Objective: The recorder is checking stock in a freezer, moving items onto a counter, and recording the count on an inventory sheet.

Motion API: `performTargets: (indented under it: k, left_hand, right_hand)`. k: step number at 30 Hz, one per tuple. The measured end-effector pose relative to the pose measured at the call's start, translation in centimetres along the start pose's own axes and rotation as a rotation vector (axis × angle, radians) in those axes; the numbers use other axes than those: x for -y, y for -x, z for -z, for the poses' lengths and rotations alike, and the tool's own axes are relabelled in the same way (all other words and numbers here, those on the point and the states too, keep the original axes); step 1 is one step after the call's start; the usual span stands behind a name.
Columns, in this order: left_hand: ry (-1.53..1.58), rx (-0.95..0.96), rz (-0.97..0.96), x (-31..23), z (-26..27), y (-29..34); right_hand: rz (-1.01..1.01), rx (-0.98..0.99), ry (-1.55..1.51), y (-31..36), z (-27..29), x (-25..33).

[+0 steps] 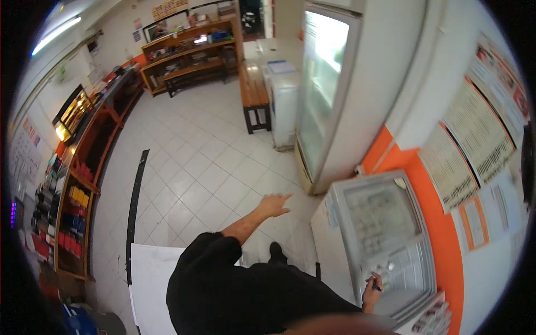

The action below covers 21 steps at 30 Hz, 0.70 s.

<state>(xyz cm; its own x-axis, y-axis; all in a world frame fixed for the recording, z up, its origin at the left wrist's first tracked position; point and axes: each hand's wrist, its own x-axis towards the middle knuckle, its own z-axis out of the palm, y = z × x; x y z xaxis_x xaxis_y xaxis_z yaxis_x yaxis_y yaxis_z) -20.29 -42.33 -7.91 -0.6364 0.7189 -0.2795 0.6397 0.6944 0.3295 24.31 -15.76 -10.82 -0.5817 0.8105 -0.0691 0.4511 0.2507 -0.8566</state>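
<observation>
My left hand (273,205) reaches out over the tiled floor with its fingers spread and nothing in it. My right hand (371,290) is closed around a slim dark blue thing that looks like a pen (377,288). That hand is at the near part of a chest freezer (329,234) with a glass lid (382,206); whether it touches the freezer I cannot tell. Rows of pale items, blurred, show through the glass. A small round knob or lock (391,266) sits just beyond the right hand.
Past the freezer stands a lit glass-door refrigerator (329,84), with a wooden bench (254,92) beyond it. A white tabletop (153,259) lies at my left. Shelves with boxes (75,218) line the left wall. Printed sheets (474,134) hang on the right wall.
</observation>
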Motion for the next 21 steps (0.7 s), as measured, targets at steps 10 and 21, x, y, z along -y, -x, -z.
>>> performTargets:
  k: [10,21]
  left_hand:
    - [0.300,0.593,-0.931,-37.4,-20.7,8.8]
    - [-0.028,0.857,-1.343,-56.3,-33.2,18.6]
  right_hand:
    - [-0.118,-0.880,0.005,29.0,10.0,-6.4]
    - [-0.182,-1.781,-0.750,47.5,20.0,-9.7]
